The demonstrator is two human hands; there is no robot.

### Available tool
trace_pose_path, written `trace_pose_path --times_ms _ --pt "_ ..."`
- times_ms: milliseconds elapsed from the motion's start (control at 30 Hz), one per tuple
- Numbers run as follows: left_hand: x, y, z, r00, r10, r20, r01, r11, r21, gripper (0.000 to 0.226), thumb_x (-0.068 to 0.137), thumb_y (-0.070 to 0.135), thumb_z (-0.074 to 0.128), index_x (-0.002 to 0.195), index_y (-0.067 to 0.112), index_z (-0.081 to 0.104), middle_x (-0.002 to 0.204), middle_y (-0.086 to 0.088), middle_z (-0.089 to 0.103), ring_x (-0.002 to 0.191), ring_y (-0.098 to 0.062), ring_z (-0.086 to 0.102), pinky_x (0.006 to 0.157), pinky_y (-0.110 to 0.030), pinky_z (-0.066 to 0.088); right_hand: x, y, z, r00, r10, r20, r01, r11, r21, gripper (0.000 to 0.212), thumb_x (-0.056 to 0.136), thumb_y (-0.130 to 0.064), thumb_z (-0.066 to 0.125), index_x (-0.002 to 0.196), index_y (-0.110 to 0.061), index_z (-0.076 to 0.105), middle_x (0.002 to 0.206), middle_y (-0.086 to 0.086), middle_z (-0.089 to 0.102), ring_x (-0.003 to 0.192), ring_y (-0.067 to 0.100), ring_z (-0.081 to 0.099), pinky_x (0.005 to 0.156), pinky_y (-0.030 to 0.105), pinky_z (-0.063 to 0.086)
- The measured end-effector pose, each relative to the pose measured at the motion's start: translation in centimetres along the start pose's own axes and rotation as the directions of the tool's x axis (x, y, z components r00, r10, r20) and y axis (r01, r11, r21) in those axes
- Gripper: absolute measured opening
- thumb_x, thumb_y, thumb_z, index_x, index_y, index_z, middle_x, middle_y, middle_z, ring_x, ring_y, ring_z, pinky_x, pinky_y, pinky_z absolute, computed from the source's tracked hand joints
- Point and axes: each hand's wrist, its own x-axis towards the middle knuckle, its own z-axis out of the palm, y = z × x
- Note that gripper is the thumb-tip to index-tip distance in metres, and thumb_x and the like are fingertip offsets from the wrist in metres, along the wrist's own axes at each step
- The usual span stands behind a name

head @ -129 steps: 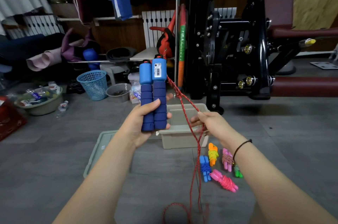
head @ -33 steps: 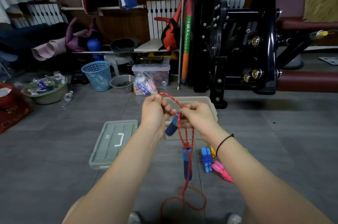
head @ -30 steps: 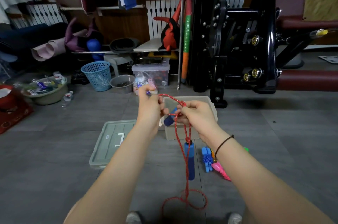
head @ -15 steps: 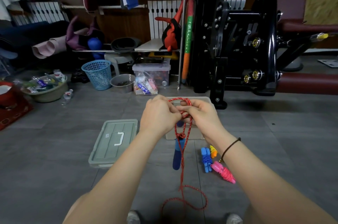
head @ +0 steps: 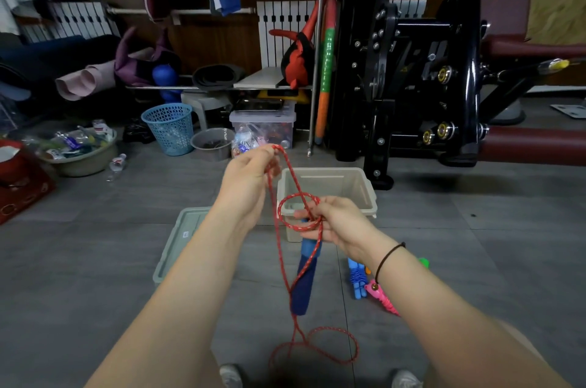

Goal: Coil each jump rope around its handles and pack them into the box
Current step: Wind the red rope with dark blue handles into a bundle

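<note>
Left hand [head: 247, 181], raised, pinches the red jump rope [head: 298, 194]. Right hand [head: 339, 224], fingers curled, grips a rope loop above the hanging blue handles [head: 302, 289]. Slack lies looped on the floor. The open box [head: 364, 194] stands just beyond the hands.

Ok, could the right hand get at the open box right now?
Probably yes: the box sits open just beyond the right hand, nothing between, though that hand grips the red rope, blue handle dangling below.
</note>
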Motion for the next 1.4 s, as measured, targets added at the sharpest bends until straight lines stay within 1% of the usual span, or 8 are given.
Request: trace_pose_path --times_ms 167,300,567,800,1067,1200,1300,1400 --pt "0.2 0.8 -0.6 0.984 -0.161 0.08 0.176 0.952 -0.251 0.029 0.102 0.021 0.034 0.084 0.018 0.056 0.088 0.004 0.07 0.094 -0.021 0.069 0.086 -0.053 0.052 0.0 -0.3 0.3 0.999 -0.022 0.032 0.021 0.999 0.03 0.011 0.099 -0.006 0.04 0.099 -0.007 0.051 0.11 0.013 0.067 0.081 0.034 0.069 0.061 0.035 0.06" --pt "0.0 0.6 -0.7 0.95 -0.209 0.231 0.286 0.881 -0.376 0.03 0.103 0.031 0.029 0.078 0.026 0.045 0.066 0.01 0.047 0.071 -0.007 0.055 0.093 -0.067 0.039 -0.2 0.1 1.7 0.997 -0.053 0.051 0.045 0.99 0.131 0.013 0.102 -0.018 0.038 0.108 -0.012 0.048 0.099 0.012 0.063 0.074 0.034 0.071 0.05 0.03 0.056" --pt "0.3 1.6 -0.6 0.966 -0.172 0.193 0.258 0.663 -0.703 0.031 0.098 0.025 0.036 0.068 0.022 0.043 0.057 0.007 0.029 0.051 -0.006 0.03 0.08 -0.044 0.05 -0.2 0.3 2.2 0.999 0.047 0.017 -0.05 0.905 0.423 0.011 0.101 -0.019 0.038 0.1 -0.016 0.048 0.099 0.014 0.066 0.061 0.03 0.07 0.03 0.017 0.037" --pt "0.5 2.2 -1.3 0.976 -0.087 0.2 0.213 0.577 -0.789 0.012 0.086 0.017 0.044 0.075 0.019 0.048 0.061 0.007 0.029 0.053 -0.008 0.031 0.081 -0.042 0.047 0.0 3.1 4.0 0.947 0.212 0.242 -0.293 0.881 0.373 0.023 0.103 -0.019 0.033 0.119 -0.007 0.045 0.112 0.017 0.058 0.084 0.045 0.065 0.058 0.048 0.059" --pt "-0.2 2.9 -1.5 0.942 -0.011 0.335 0.311 0.407 -0.859 0.019 0.093 0.017 0.038 0.08 0.013 0.051 0.064 0.007 0.029 0.056 -0.01 0.032 0.083 -0.041 0.047 -0.4 4.9 6.4 0.843 0.229 0.487 -0.462 0.773 0.435 0.042 0.1 -0.028 0.028 0.124 -0.002 0.05 0.093 0.014 0.063 0.085 0.035 0.07 0.046 0.024 0.053" --pt "-0.5 3.0 -1.6 0.935 0.01 0.356 0.326 0.375 -0.868 0.019 0.093 0.015 0.038 0.081 0.01 0.052 0.063 0.005 0.029 0.053 -0.012 0.031 0.075 -0.039 0.049 -1.0 3.6 7.0 0.851 0.099 0.516 -0.445 0.659 0.607 0.04 0.098 -0.022 0.033 0.11 0.008 0.057 0.112 0.032 0.061 0.098 0.046 0.064 0.07 0.042 0.06" --pt "0.1 3.2 -2.3 0.961 -0.006 0.277 0.252 0.437 -0.864 0.01 0.086 0.014 0.044 0.08 0.012 0.052 0.06 0.005 0.03 0.052 -0.009 0.026 0.059 -0.027 0.044 -0.2 3.2 7.1 0.932 0.025 0.361 -0.269 0.714 0.647 0.034 0.1 -0.016 0.034 0.121 0.007 0.047 0.12 0.033 0.055 0.105 0.05 0.058 0.076 0.046 0.058" --pt "0.9 3.8 -3.8 0.997 -0.011 0.083 0.052 0.85 -0.524 0.006 0.08 0.025 0.051 0.082 0.021 0.055 0.057 0.007 0.032 0.047 -0.007 0.019 0.043 -0.018 0.02 1.1 2.5 6.5 0.991 -0.051 0.12 -0.04 0.759 0.65 0.012 0.101 -0.013 0.036 0.106 -0.008 0.046 0.094 0.017 0.067 0.075 0.03 0.067 0.073 0.042 0.057"
